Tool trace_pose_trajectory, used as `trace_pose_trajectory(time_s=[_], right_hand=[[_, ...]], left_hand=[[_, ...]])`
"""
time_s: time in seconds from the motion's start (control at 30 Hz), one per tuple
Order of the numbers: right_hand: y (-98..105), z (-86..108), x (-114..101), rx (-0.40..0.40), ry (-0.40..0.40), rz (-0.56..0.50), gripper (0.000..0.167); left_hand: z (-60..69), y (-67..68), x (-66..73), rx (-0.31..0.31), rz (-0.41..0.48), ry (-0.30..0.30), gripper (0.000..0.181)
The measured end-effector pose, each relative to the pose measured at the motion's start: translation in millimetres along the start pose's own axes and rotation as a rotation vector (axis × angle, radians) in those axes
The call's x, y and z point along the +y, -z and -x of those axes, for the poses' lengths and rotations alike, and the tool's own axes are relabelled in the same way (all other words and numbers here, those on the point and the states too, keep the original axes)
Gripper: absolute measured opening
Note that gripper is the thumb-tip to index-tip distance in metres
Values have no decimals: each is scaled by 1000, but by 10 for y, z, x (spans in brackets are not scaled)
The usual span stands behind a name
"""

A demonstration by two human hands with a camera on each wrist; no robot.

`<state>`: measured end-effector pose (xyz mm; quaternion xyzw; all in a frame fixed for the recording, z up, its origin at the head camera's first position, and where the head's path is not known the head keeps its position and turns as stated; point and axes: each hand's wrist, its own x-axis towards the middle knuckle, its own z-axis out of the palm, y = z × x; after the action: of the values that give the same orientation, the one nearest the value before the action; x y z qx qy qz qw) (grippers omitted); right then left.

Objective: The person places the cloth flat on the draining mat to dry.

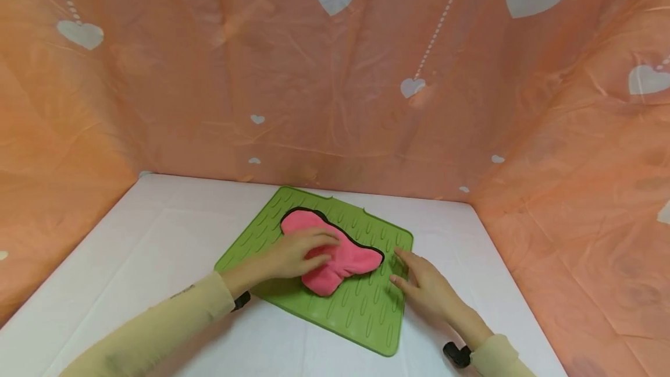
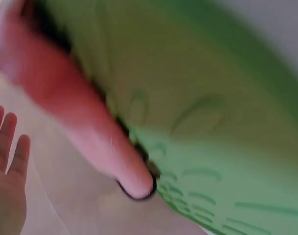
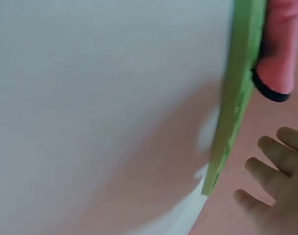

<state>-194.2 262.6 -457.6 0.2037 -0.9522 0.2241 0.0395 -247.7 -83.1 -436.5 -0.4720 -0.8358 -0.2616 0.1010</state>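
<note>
The pink cloth lay creased on the green mat, with both hands loose about it.
The left hand, thumb apart from relaxed fingers, was over the cloth's middle (whether it touched, I couldn't tell); the right hand, open, was by the mat's right edge. A sideways left-hand push could have rucked the cloth; a right-hand bump might have skewed the mat.

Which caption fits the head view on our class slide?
Left hand over pink cloth on a green mat, right hand at the mat's edge.
</note>
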Motion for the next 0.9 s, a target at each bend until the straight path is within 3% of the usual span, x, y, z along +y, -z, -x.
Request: trace_pose_trajectory(time_s=[0.1,0.17,0.27,0.33,0.47,0.6,0.77,0.9], right_hand=[[-2,-99,-43,81,-45,-118,57],[-11,-169,-71,118,-71,-190,52],[-42,-269,-107,146,-110,-282,46],[-64,-323,-139,150,-137,-337,43],[-119,-410,-169,140,-195,-424,40],[-178,-461,-160,132,-225,-449,37],[-207,-471,-164,136,-236,-422,30],[-196,-461,-185,137,-229,-414,26]], left_hand=[[-71,90,-135,208,73,55,21],[-100,150,-240,313,125,97,19],[-97,200,-419,404,190,174,19],[-64,214,-532,421,216,250,19],[24,204,-733,377,217,420,21],[86,203,-878,302,214,532,25],[124,231,-960,197,240,599,28],[135,232,-985,119,256,606,31]])
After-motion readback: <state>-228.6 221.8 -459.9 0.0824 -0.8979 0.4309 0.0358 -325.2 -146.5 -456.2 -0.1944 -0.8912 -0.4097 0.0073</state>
